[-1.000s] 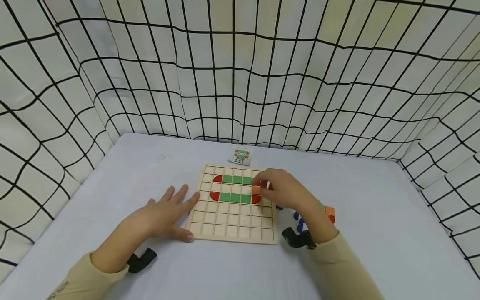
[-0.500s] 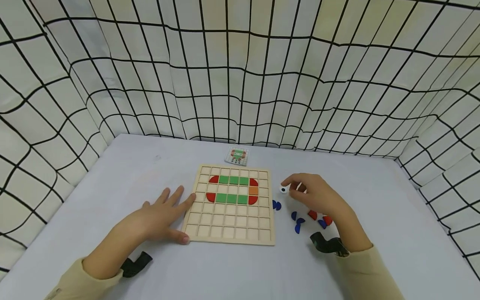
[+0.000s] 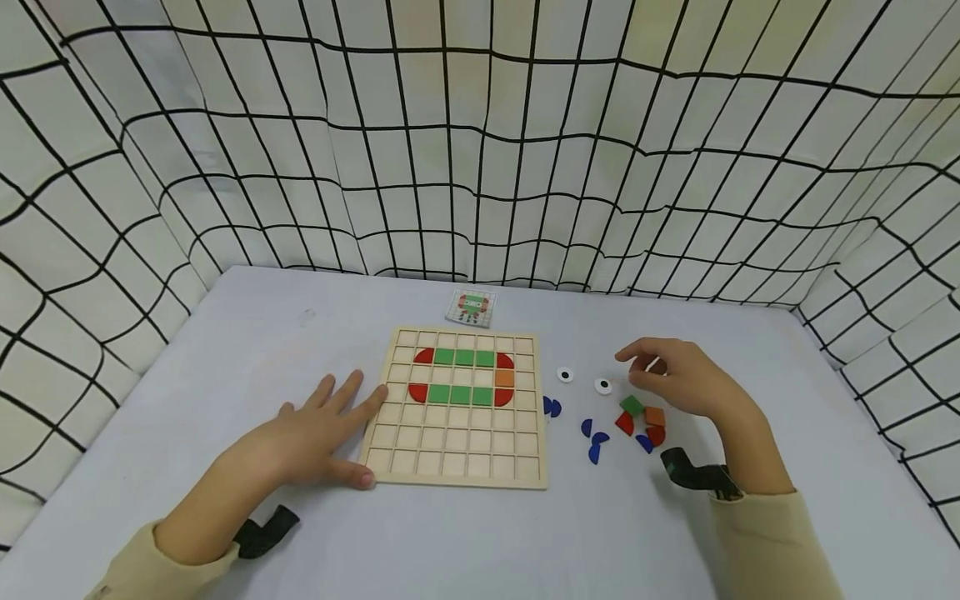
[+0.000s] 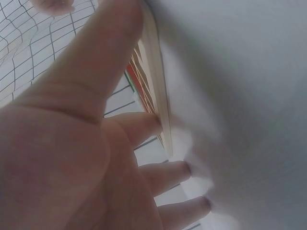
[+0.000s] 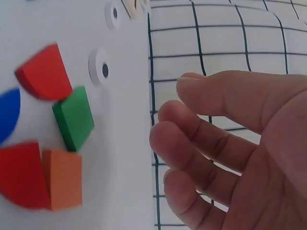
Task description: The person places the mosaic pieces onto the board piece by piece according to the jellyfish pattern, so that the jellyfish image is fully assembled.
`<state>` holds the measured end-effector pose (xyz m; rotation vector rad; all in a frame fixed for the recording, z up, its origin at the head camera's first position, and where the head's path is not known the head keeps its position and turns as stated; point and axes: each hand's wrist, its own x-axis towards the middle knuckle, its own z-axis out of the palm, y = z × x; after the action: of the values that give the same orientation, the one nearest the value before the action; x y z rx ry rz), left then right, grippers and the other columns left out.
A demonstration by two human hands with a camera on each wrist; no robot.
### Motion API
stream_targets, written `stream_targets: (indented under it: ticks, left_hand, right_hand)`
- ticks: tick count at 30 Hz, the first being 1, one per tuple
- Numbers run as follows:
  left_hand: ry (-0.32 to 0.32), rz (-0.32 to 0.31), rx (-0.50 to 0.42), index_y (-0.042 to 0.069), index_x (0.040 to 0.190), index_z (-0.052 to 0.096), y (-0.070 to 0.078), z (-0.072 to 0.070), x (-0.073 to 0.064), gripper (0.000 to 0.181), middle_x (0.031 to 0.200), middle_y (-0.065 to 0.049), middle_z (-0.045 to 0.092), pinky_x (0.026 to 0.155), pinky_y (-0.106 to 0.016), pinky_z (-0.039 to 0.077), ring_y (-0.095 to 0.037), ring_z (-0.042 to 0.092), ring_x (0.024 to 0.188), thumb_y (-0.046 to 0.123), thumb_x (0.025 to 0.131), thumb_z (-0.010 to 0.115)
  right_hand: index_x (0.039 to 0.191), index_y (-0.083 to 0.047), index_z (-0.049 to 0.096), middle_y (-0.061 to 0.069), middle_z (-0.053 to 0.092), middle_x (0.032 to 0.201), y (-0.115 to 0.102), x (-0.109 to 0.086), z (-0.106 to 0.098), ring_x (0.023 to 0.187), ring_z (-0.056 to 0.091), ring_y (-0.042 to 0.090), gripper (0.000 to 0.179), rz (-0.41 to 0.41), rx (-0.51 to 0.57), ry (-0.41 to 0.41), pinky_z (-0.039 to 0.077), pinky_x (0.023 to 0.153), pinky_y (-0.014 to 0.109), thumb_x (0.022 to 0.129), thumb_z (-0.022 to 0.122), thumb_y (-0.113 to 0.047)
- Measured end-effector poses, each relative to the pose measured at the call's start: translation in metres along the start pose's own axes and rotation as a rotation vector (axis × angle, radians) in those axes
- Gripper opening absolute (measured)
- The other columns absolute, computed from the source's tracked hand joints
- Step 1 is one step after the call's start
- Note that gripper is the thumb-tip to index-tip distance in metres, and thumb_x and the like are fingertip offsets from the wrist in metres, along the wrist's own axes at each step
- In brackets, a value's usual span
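So the wooden board (image 3: 453, 439) sat mid-table, with the left hand (image 3: 318, 437) at its 9 o'clock side: fingers spread wide, index fingertip and thumb touching the edge, nothing gripped. My read is that it was just steadying things. The right hand (image 3: 675, 377) hung off at the board's 3 o'clock, near the loose bits, fingers loosely bent, a gap between thumb and fingertips, holding nothing.

Looked like the step was choosing the next piece. Two rows of green squares (image 3: 465, 357) capped with red corners (image 3: 423, 356) were laid, plus one orange square (image 3: 505, 378) closing the 3 o'clock end. The middle row was otherwise bare. I'd say the next move called for a light fingertip pinch on something thin, maybe the loose orange block (image 3: 655, 416) or one of the eye discs (image 3: 603, 387), then careful lining up with a cell. Loose red, green and blue pieces (image 3: 595, 454) lay between 3 and 4 o'clock from the board. A small picture card (image 3: 471, 308) sat just past the board's 12 o'clock edge and seemed to be the pattern.

Surface was a smooth white tabletop (image 3: 450, 542), faint mark towards 10 o'clock. Black netting (image 3: 442, 51) over a pale backdrop ran from 9 round through 12 to 3.
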<state>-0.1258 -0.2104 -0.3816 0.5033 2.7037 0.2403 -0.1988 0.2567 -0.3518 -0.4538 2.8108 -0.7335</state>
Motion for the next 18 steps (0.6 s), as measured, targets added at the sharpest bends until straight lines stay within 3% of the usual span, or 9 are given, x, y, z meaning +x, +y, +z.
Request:
stream_targets:
  ticks: [5, 14, 18]
  left_hand:
    - [0.005, -0.003, -0.003, 0.018, 0.160, 0.025, -0.002, 0.000, 0.000, 0.114, 0.163, -0.028, 0.012, 0.092, -0.086, 0.023, -0.061, 0.010, 0.144, 0.071, 0.070, 0.072]
    - [0.000, -0.002, -0.013, 0.019, 0.160, 0.026, -0.001, 0.001, -0.001, 0.113, 0.163, -0.027, 0.013, 0.092, -0.086, 0.024, -0.060, 0.011, 0.144, 0.072, 0.071, 0.071]
    - [0.000, -0.001, -0.025, 0.019, 0.160, 0.025, 0.000, 0.000, -0.001, 0.112, 0.164, -0.027, 0.012, 0.093, -0.086, 0.023, -0.060, 0.010, 0.145, 0.071, 0.072, 0.071]
  right_hand:
    - [0.122, -0.015, 0.069, 0.003, 0.064, 0.102, 0.010, -0.005, -0.008, 0.097, 0.057, 0.024, 0.027, 0.052, -0.009, -0.052, 0.050, 0.071, 0.032, 0.095, 0.065, -0.020]
    - [0.118, -0.018, 0.068, 0.003, 0.062, 0.103, 0.027, -0.009, -0.004, 0.097, 0.055, 0.024, 0.037, 0.203, -0.007, -0.249, 0.048, 0.074, 0.039, 0.085, 0.077, -0.035]
    - [0.113, -0.016, 0.065, 0.005, 0.059, 0.098, 0.031, -0.009, -0.001, 0.092, 0.053, 0.023, 0.037, 0.216, -0.020, -0.272, 0.046, 0.071, 0.037, 0.083, 0.081, -0.031]
